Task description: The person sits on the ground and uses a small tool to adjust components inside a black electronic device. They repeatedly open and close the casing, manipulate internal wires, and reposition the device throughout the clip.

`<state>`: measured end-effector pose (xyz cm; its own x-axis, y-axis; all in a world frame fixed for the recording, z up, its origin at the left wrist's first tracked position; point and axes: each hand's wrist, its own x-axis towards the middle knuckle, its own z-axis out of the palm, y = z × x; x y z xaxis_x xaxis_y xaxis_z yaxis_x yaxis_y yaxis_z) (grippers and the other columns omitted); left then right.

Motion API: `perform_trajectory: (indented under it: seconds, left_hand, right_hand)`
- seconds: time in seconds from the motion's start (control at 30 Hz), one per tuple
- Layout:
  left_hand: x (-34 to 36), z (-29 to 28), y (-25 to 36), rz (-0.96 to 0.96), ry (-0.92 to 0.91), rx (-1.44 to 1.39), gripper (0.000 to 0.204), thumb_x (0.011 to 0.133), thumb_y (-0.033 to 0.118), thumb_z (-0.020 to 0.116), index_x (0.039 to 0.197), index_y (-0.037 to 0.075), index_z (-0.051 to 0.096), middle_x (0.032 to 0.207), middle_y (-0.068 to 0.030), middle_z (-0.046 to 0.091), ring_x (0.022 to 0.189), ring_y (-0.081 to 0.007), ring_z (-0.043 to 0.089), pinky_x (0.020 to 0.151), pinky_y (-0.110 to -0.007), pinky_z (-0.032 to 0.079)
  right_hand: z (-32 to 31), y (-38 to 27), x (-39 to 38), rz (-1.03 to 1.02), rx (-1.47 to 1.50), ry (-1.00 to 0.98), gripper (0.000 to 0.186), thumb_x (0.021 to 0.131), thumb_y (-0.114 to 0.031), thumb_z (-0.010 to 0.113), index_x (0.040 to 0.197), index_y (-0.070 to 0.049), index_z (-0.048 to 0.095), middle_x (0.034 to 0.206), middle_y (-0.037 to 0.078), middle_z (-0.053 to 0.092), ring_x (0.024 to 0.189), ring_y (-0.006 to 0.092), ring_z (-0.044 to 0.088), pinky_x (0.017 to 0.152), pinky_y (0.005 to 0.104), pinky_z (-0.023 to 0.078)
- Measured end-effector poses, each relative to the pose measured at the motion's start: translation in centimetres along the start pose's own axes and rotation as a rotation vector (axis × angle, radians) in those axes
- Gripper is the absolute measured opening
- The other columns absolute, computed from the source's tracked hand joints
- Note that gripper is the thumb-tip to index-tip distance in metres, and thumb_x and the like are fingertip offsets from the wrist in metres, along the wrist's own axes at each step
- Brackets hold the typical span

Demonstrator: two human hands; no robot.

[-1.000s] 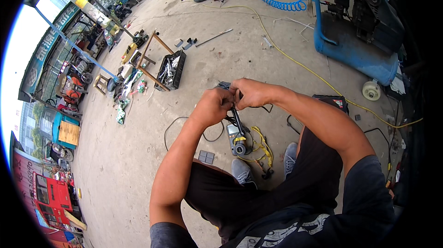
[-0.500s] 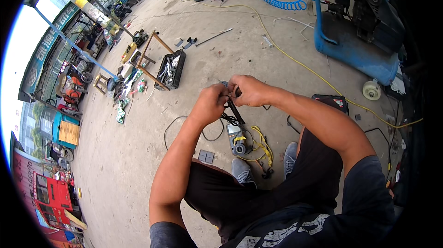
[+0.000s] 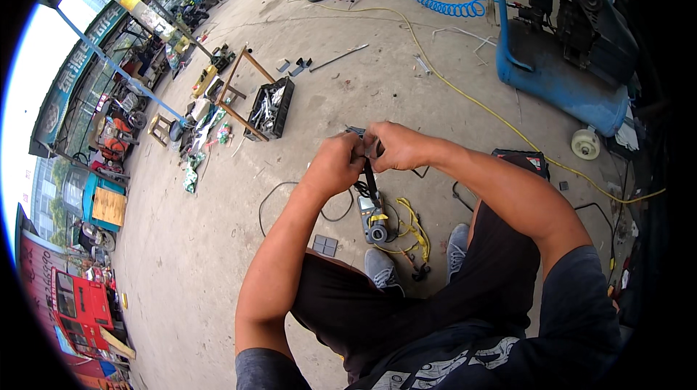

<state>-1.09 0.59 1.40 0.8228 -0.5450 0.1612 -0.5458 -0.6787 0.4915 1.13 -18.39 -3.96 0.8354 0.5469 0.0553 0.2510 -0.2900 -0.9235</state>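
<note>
My left hand [image 3: 337, 163] and my right hand [image 3: 394, 145] meet in front of me above the floor, fingers pinched close together. Between them is a black, narrow, cable-like piece [image 3: 371, 182], its lower part hanging below the fingers; the gripped end is mostly hidden. Under it on the concrete lies a grey handheld meter [image 3: 368, 210] with a round dial and a yellow patch. Yellow wiring [image 3: 417, 230] with dark connectors curls to its right. Thin black cable [image 3: 325, 217] loops to its left. Something greyish [image 3: 355, 130] shows just beyond my fingers, too small to name.
A black crate of tools [image 3: 274, 108] stands ahead to the left, by a wooden frame [image 3: 255, 65]. A blue air compressor [image 3: 566, 85] is at the right. A yellow hose [image 3: 465, 92] crosses the floor. My shoes [image 3: 382, 271] flank the wiring; a grey square tile [image 3: 324, 245] lies nearby.
Both hands have shifted very slightly to the right, still close together. The hanging black piece now points more nearly straight down.
</note>
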Motion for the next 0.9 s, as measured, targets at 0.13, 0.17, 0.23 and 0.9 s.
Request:
perform_trajectory:
  seconds: [0.13,0.17,0.23,0.9]
  left_hand:
    - [0.0,0.2,-0.3,0.044,0.025,0.052,0.015,0.068,-0.002,0.066,0.08,-0.001,0.057,0.077,-0.017,0.061,0.071,-0.0349,0.06,0.063,-0.04,0.048]
    - [0.0,0.3,-0.3,0.052,0.031,0.07,0.015,0.067,-0.002,0.066,0.079,-0.001,0.056,0.077,-0.017,0.06,0.071,-0.0354,0.06,0.063,-0.04,0.048]
    - [0.0,0.5,-0.2,0.063,0.055,0.069,0.018,0.066,-0.001,0.068,0.079,-0.001,0.056,0.078,-0.0169,0.06,0.071,-0.0361,0.06,0.063,-0.041,0.048]
    - [0.2,1.2,0.7,0.043,0.115,0.287,0.021,0.066,0.003,0.069,0.088,0.003,0.066,0.081,-0.0182,0.063,0.078,-0.0405,0.062,0.069,-0.047,0.051]
  right_hand:
    - [0.2,-0.3,-0.1,0.004,0.016,-0.021,0.046,0.061,-0.009,0.078,0.1,0.004,0.059,0.082,0.015,0.066,0.076,0.0244,0.064,0.068,0.0353,0.051]
    - [0.2,-0.4,-0.1,0.008,0.022,-0.028,0.046,0.061,-0.009,0.078,0.1,0.004,0.059,0.082,0.015,0.065,0.076,0.0244,0.064,0.068,0.0353,0.051]
    - [0.3,-0.6,-0.2,0.01,0.036,-0.039,0.046,0.061,-0.009,0.078,0.1,0.004,0.059,0.082,0.015,0.065,0.076,0.0243,0.064,0.068,0.0354,0.051]
    - [0.5,-0.6,-0.3,0.09,0.104,0.0,0.048,0.059,-0.009,0.08,0.1,0.006,0.061,0.086,0.013,0.066,0.08,0.0229,0.063,0.072,0.034,0.05]
